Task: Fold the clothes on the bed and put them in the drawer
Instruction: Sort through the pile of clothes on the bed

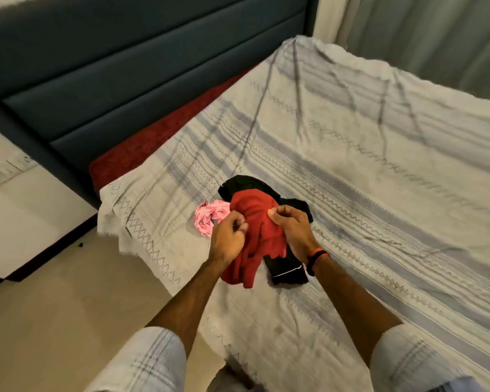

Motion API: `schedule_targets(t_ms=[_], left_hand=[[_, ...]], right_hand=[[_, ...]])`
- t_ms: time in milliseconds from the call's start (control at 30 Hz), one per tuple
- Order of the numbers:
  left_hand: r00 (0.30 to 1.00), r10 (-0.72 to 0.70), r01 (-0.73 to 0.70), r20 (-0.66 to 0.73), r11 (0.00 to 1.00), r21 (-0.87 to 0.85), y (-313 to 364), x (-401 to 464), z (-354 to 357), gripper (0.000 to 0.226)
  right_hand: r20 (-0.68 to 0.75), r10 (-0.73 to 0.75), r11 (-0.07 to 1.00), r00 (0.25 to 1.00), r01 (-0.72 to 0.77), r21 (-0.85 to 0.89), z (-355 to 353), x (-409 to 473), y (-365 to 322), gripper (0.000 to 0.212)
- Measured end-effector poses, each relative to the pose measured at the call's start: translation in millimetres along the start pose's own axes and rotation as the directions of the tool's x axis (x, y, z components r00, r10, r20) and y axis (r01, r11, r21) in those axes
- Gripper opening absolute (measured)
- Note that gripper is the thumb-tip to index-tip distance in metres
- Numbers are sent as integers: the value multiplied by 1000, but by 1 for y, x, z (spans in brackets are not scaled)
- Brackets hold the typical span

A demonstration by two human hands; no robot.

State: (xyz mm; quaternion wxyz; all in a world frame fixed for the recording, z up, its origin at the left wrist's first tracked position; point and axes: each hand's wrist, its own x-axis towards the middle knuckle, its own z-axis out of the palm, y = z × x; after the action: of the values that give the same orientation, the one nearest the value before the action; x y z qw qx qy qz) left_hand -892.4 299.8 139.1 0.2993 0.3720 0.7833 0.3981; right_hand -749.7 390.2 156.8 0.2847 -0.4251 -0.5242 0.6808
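The red garment (255, 219) hides much of the black garment (289, 267); the left hand (228, 236) is motion-blurred.

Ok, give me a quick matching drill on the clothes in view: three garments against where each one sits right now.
Things:
1. red garment
2. black garment
3. pink garment

Places:
A. on the bedsheet, left of the pile, untouched
B. held by both the left hand and the right hand
C. lying under the red one

Pairs: 1-B, 2-C, 3-A
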Motion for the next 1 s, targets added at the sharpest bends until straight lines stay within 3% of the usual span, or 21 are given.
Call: schedule_targets(t_ms=[133,333,500,667,833,1000], left_hand=[[993,39,-51,-108,992,-117,46,-27,-5,8],[990,93,-115,-103,966,-232,112,-58,-6,13],[992,112,-126,-62,930,-344,159,-70,-3,12],[983,185,-165,20,916,-366,190,-74,-6,10],[981,179,-112,79,842,-528,212,-74,-13,2],[969,191,-51,159,779,-625,222,-88,-27,17]], right_hand=[[0,-106,994,994,106,-31,-25,-33,-23,7],[-84,-202,945,976,172,-277,-56,-84,-59,34],[83,-306,823,948,307,-478,-73,-118,-88,53],[26,-426,728,904,360,-584,-70,-131,-115,4],[-26,-427,793,904,360,-492,-58,-142,-133,34],[-202,-524,734,828,319,-599,-60,-137,-149,13]])
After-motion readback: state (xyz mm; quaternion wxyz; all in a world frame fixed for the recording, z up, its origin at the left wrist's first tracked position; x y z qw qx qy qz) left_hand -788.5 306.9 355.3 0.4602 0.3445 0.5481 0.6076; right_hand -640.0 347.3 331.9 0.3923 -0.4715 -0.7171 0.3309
